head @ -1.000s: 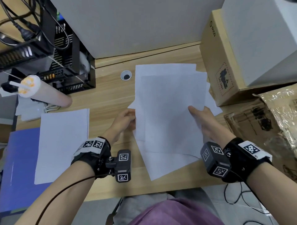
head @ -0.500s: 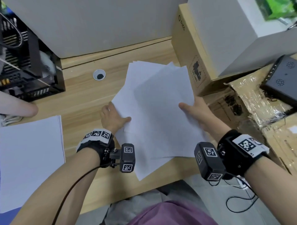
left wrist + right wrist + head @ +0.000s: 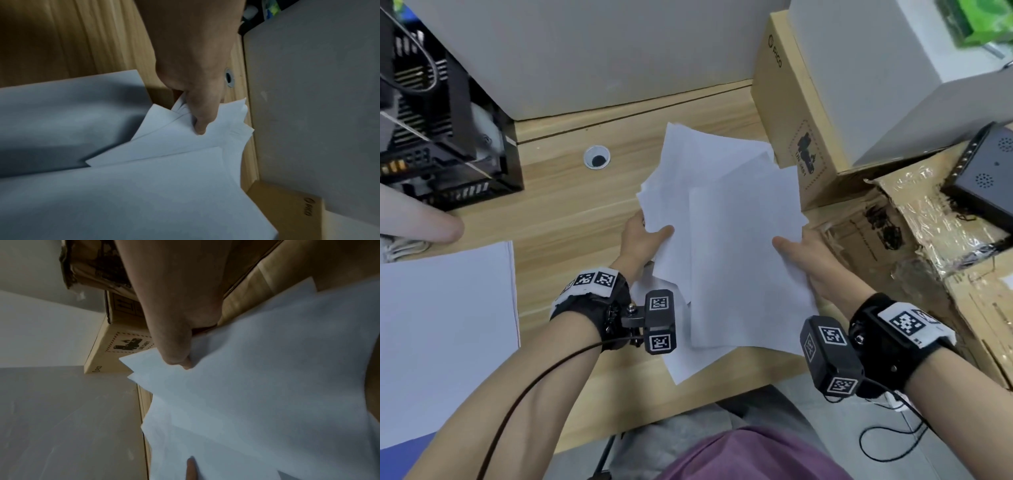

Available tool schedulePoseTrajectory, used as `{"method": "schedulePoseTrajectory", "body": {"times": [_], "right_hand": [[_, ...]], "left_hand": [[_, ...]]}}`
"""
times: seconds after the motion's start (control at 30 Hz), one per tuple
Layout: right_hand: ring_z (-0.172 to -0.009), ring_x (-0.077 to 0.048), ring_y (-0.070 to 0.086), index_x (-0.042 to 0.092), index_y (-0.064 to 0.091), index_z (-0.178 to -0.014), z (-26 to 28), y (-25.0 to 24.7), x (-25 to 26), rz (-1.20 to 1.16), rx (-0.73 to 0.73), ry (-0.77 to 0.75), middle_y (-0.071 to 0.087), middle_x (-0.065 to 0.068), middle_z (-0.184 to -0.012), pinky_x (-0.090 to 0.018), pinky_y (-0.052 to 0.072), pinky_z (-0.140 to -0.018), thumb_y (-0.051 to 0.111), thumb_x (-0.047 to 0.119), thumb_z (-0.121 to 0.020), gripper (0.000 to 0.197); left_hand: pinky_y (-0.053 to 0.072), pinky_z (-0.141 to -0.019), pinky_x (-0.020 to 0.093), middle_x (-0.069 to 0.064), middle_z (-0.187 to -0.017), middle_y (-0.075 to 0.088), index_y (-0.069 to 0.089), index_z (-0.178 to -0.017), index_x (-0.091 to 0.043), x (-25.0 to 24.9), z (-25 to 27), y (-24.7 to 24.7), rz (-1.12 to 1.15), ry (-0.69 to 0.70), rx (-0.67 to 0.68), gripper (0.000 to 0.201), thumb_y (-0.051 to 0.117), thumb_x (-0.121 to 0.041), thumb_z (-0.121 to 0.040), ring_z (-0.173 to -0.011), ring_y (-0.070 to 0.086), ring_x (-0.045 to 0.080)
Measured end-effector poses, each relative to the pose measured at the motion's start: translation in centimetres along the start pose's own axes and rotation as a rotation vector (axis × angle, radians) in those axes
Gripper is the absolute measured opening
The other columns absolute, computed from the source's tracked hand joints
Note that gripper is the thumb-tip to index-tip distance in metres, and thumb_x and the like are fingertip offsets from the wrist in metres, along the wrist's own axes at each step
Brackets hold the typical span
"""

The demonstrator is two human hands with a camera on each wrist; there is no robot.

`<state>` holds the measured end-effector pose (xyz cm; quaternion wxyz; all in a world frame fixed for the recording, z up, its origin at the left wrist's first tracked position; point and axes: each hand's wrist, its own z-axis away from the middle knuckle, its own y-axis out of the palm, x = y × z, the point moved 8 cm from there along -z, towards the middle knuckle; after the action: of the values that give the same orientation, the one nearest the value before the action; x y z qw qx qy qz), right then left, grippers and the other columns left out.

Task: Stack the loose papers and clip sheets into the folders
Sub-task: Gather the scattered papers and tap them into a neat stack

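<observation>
From the head view I see both hands holding a fanned bundle of loose white papers at the centre of the frame, above the wooden desk. My left hand grips the bundle's left edge: the thumb lies on top of the sheets and the fingers go underneath, as the left wrist view confirms with the thumb pressed onto the offset corners. My right hand grips the right edge in the same manner, thumb on top, fingers hidden below the paper; in the right wrist view the thumb pinches the sheets near a corner. The sheets are not aligned; their corners splay toward the upper part of the frame and the lower centre. A second, flat stack of white paper lies at the left of the frame on a blue folder, well apart from the held bundle. A cardboard box stands at the upper right, just beside the bundle's upper right corner.
</observation>
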<state>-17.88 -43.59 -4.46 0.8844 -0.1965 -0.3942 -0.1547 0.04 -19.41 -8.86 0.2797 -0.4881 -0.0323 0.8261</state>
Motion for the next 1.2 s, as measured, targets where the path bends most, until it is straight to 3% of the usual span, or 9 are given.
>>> {"method": "schedulePoseTrajectory", "body": {"times": [0.17,0.3,0.43,0.57,0.63,0.77,0.97,1.07,1.2], "right_hand": [[-0.095,-0.016,0.056,0.007,0.048,-0.135,-1.1,1.9,0.1,0.053,-0.014,0.024,0.055,-0.001,-0.118,-0.007,0.041,-0.056,0.047,0.009,-0.099,0.036],[-0.107,-0.024,0.053,0.008,0.047,-0.129,-2.2,4.6,-1.0,0.123,-0.014,0.090,0.055,-0.007,-0.125,-0.027,0.038,-0.081,0.049,0.008,-0.098,0.031],[-0.089,-0.024,0.055,-0.002,0.051,-0.128,-2.7,7.8,-2.3,0.216,0.070,0.123,0.059,-0.009,-0.105,-0.027,0.040,-0.066,0.047,0.003,-0.096,0.033],[-0.080,-0.026,0.057,-0.005,0.043,-0.135,-2.0,9.5,-2.2,0.207,0.093,0.135,0.057,-0.005,-0.093,-0.026,0.033,-0.052,0.045,0.002,-0.098,0.038],[-0.088,-0.029,0.055,-0.005,0.041,-0.137,-1.8,10.1,-1.8,0.188,0.094,0.124,0.057,-0.011,-0.107,-0.027,0.035,-0.054,0.045,0.001,-0.098,0.040],[-0.072,-0.029,0.061,-0.001,0.053,-0.126,-2.4,10.9,-2.9,0.121,0.190,0.171,0.063,-0.013,-0.086,-0.029,0.047,-0.057,0.044,-0.002,-0.094,0.033],[-0.084,-0.036,0.069,0.001,0.057,-0.122,-3.1,9.6,-4.3,0.033,0.223,0.206,0.070,-0.019,-0.100,-0.042,0.057,-0.071,0.054,0.007,-0.095,0.028],[-0.086,-0.035,0.068,0.001,0.054,-0.127,-3.4,8.4,-4.8,-0.024,0.185,0.253,0.070,-0.017,-0.102,-0.041,0.056,-0.070,0.053,0.012,-0.097,0.032],[-0.072,-0.026,0.058,-0.001,0.048,-0.129,-3.6,7.3,-4.3,-0.089,0.090,0.278,0.060,-0.008,-0.086,-0.032,0.046,-0.061,0.045,0.012,-0.101,0.032]], "left_hand": [[0.055,-0.084,0.035,-0.013,-0.094,0.067,0.062,-0.098,-0.027,-6.2,2.4,-3.7,0.015,0.153,-0.041,0.011,0.066,-0.022,-0.089,-0.088,0.065,0.009],[0.054,-0.076,0.030,-0.009,-0.093,0.070,0.064,-0.089,-0.028,-10.2,5.5,-8.6,0.000,0.222,-0.076,0.002,0.065,-0.029,-0.090,-0.085,0.067,0.009],[0.054,-0.074,0.030,-0.004,-0.095,0.072,0.068,-0.095,-0.019,-12.6,8.4,-13.3,0.015,0.286,-0.134,0.012,0.065,-0.030,-0.090,-0.086,0.069,0.013],[0.054,-0.085,0.047,0.009,-0.105,0.072,0.069,-0.103,-0.011,-15.1,10.8,-17.3,0.087,0.415,-0.244,0.023,0.067,-0.028,-0.088,-0.095,0.069,0.028],[0.054,-0.087,0.047,0.006,-0.105,0.073,0.068,-0.103,-0.016,-16.0,11.6,-18.9,0.184,0.480,-0.277,0.015,0.067,-0.022,-0.089,-0.096,0.070,0.025],[0.055,-0.089,0.042,0.004,-0.110,0.072,0.063,-0.113,-0.011,-15.6,11.6,-20.3,0.423,0.554,-0.303,0.023,0.066,-0.016,-0.090,-0.102,0.069,0.024],[0.053,-0.094,0.038,0.005,-0.127,0.065,0.054,-0.130,-0.010,-5.9,7.4,-16.5,0.512,0.260,-0.234,0.039,0.063,-0.016,-0.093,-0.115,0.064,0.022],[0.053,-0.089,0.032,0.002,-0.131,0.063,0.054,-0.133,-0.018,3.5,7.3,-12.7,0.268,-0.091,-0.121,0.044,0.065,-0.027,-0.092,-0.111,0.064,0.017],[0.052,-0.072,0.026,0.004,-0.123,0.063,0.051,-0.132,-0.014,11.0,9.9,-9.1,-0.016,-0.408,0.121,0.045,0.067,-0.020,-0.090,-0.105,0.061,0.022]]}}
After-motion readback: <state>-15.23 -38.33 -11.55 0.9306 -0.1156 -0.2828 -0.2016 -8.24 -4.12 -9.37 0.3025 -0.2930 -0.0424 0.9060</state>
